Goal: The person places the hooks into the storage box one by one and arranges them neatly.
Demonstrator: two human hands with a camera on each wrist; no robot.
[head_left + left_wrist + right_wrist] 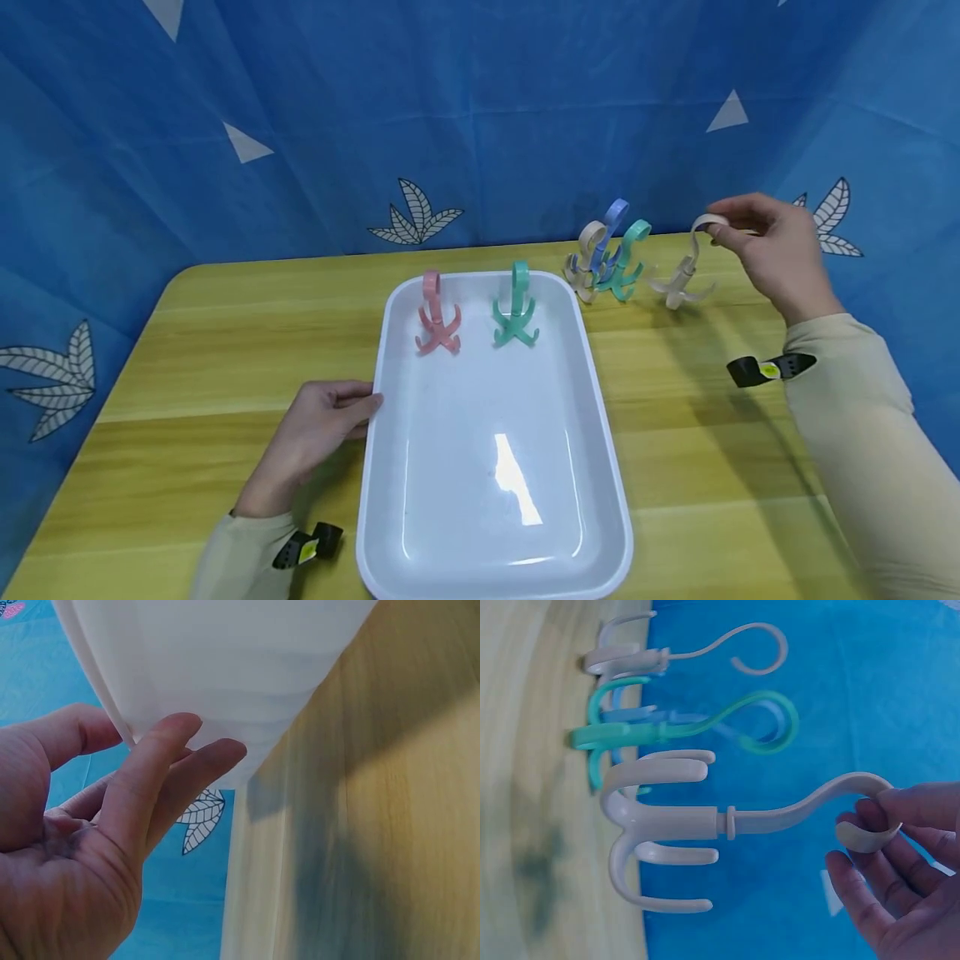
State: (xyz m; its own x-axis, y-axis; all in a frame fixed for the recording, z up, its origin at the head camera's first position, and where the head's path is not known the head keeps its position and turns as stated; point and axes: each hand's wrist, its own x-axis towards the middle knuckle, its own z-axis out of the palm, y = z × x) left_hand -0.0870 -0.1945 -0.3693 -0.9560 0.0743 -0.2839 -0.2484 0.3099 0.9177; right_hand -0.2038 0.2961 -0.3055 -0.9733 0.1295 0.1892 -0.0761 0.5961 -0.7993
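My right hand (776, 246) pinches the curled top of a beige multi-prong hook (675, 823) between thumb and fingers. That hook hangs upright at the table's back right, prongs at the bottom; whether it touches the table I cannot tell. My left hand (318, 429) grips the left rim of a white tray (622, 500), thumb at the rim and fingers against the outer wall (225, 667). At the tray's far end stand a pink hook (438, 329) and a green hook (515, 321), side by side and apart.
Just left of the held hook, another beige hook (581, 271), a blue hook (613, 218) and a second green hook (621, 275) stand close together on the wooden table (247, 333). A blue patterned cloth (480, 125) hangs behind the table.
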